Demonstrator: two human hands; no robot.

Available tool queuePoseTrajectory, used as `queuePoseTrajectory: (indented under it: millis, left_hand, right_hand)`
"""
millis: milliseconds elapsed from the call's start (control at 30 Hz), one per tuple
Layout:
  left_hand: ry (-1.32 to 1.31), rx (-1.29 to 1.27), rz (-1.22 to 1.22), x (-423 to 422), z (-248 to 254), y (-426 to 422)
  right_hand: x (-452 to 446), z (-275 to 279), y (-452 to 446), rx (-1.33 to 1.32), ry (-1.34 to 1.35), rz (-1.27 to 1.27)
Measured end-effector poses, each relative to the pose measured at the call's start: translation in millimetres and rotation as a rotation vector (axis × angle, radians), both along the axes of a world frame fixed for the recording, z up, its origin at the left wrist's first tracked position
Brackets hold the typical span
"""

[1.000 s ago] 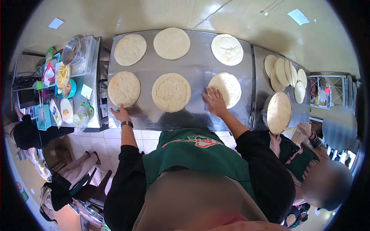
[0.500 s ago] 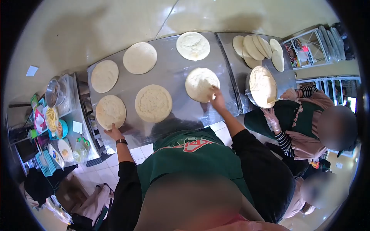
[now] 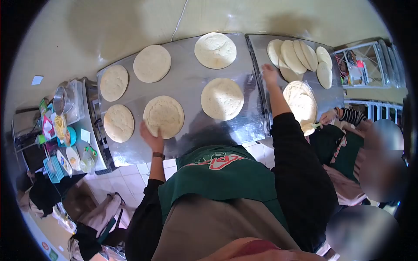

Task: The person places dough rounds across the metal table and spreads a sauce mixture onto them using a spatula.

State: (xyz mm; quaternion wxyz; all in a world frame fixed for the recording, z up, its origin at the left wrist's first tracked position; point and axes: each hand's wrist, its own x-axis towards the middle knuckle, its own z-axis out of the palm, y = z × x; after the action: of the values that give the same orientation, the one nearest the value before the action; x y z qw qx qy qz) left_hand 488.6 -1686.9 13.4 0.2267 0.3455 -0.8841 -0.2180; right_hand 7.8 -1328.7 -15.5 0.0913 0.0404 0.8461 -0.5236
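My left hand (image 3: 151, 138) rests at the front edge of a round pizza base (image 3: 164, 114), fingers apart and touching its rim. Over the gap between the two metal tables, my right hand (image 3: 270, 74) reaches out with its fingers extended and nothing visible in them. It is close to a pile of thin pizza bases (image 3: 292, 57) on the right table. Another base (image 3: 222, 99) lies to the left of my right forearm. More bases lie flat on the main table, among them a far one (image 3: 215, 50) and a left one (image 3: 119, 123).
A large round pan (image 3: 300, 102) with a pale filling stands on the right table. Beside it, a co-worker's gloved hand (image 3: 328, 116) holds a brush-like tool. At left, a side table carries a metal bowl (image 3: 63, 101), a teal bowl (image 3: 71, 136) and bottles.
My right hand has left the near right base and moved right toward the pile. My left hand has shifted right from the left base to the middle one.
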Motion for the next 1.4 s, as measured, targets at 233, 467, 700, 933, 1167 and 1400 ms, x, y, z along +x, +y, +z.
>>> queuePoseTrajectory:
  millis: [233, 467, 700, 933, 1167, 1400]
  left_hand:
    - [-0.231, 0.187, -0.280, -58, 25, 100]
    - [-0.440, 0.161, -0.173, -49, 16, 105]
    - [-0.504, 0.153, -0.090, -20, 15, 72]
    - [-0.477, 0.179, -0.134, -3, 24, 40]
    - [-0.306, 0.170, -0.277, 7, 23, 4]
    - [-0.232, 0.091, -0.576, -16, 27, -18]
  right_hand:
    - [157, 43, -86, 0.673, 0.222, 0.571]
    - [104, -3, -112, 0.210, -0.001, 0.540]
    - [25, 9, -167, 0.153, 0.029, 0.125]
    - [84, -3, -190, -0.018, 0.077, 0.179]
    - [252, 25, -206, -0.376, -0.101, 0.612]
    - [357, 79, -172, -0.172, -0.188, 1.051]
